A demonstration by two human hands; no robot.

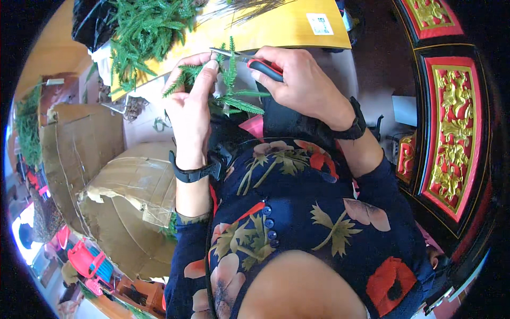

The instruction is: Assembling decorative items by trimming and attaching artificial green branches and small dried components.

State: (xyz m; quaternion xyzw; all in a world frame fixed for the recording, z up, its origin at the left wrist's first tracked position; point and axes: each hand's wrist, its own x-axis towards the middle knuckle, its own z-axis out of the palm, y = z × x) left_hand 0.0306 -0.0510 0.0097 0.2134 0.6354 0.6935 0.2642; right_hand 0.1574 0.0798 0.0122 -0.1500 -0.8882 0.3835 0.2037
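Observation:
Just in front of the table's near edge, my left hand (192,101) pinches a green sprig that looks like artificial fir (231,69) between thumb and fingers. Its needled twigs fan out to the right and below my fingers. My right hand (305,80) is wrapped around pliers with red and black handles (267,70). Their metal jaws point left and reach the sprig by my left fingertips. Whether the jaws grip a stem or wire there is too small to tell.
A yellow table (292,33) spans the top, bearing a heap of green sprigs (149,40), thin dark wires (249,10) and a white label (319,24). Cardboard boxes (79,154) stand at my left. A red and gold carved panel (451,138) rises at right.

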